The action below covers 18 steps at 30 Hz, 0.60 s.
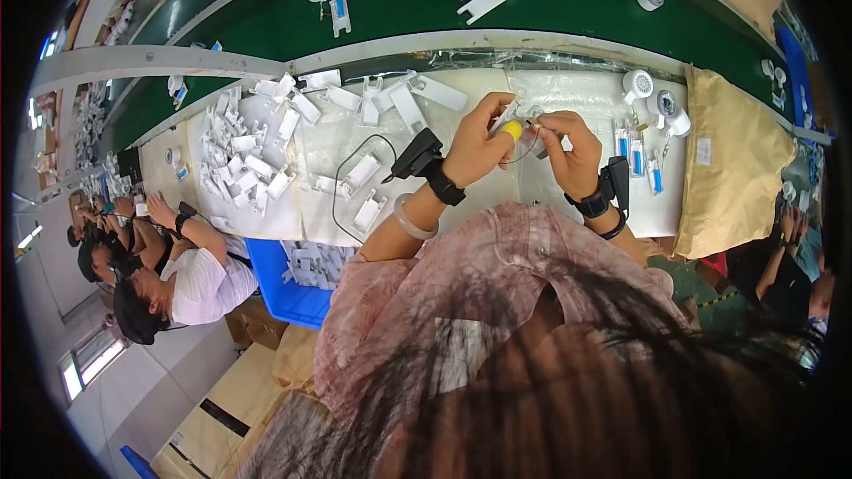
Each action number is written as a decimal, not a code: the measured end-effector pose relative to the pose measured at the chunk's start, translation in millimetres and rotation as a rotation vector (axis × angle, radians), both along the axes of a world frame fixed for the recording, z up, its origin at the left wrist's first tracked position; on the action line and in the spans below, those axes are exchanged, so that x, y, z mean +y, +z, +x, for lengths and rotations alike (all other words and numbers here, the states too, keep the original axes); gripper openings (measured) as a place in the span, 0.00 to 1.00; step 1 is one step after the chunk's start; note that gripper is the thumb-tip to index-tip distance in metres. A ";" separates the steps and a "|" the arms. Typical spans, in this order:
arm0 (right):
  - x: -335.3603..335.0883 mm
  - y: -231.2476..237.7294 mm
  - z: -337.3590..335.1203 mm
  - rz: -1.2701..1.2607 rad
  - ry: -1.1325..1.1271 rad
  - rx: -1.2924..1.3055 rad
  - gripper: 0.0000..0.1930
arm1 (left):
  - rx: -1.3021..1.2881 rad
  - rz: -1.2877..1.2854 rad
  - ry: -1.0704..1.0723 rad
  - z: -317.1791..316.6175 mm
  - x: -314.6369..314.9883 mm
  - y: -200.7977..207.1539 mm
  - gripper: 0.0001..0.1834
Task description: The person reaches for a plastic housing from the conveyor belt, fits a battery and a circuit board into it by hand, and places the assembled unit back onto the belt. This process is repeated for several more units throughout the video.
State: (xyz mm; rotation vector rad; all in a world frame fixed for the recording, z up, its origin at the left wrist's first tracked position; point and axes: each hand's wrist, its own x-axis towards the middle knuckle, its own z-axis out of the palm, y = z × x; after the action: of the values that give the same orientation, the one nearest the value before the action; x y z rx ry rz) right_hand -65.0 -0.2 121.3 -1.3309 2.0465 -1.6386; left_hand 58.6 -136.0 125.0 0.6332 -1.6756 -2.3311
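Observation:
My left hand (477,144) is closed on a small white plastic part (508,112), with a yellow cover on the thumb. Close beside it on the right, my right hand (572,153) pinches a thin wire (525,160) that loops down between the two hands. The fingers hide much of the held part. To the right of my hands lie round white heads (637,85) and blue-and-white pieces (636,156) joined by wires. A heap of white plastic housings (240,160) covers the worktop on my left, with longer white covers (408,108) nearer to my left hand.
A green conveyor belt (399,13) carrying several round white units runs beyond the worktop. Brown paper (732,160) hangs over the right end. A blue bin (275,288) of white parts stands at the near left. A co-worker (209,270) sits to the left.

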 end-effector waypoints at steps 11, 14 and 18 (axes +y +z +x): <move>0.0 0.0 -2.8 -0.080 0.044 0.110 0.09 | -0.021 -0.097 -0.034 -0.8 5.5 5.5 0.25; -0.7 3.0 -0.2 -0.080 0.037 0.118 0.07 | -0.001 -0.208 -0.014 0.3 8.5 -2.0 0.26; -1.0 0.3 -3.2 -0.083 0.036 0.174 0.08 | 0.008 -0.186 -0.036 -0.7 9.4 0.5 0.27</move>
State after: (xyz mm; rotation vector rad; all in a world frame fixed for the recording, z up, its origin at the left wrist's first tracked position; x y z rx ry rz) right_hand -68.2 -1.1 121.6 -1.5808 2.0540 -1.6621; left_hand 57.9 -126.6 125.5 0.5609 -1.8865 -2.1638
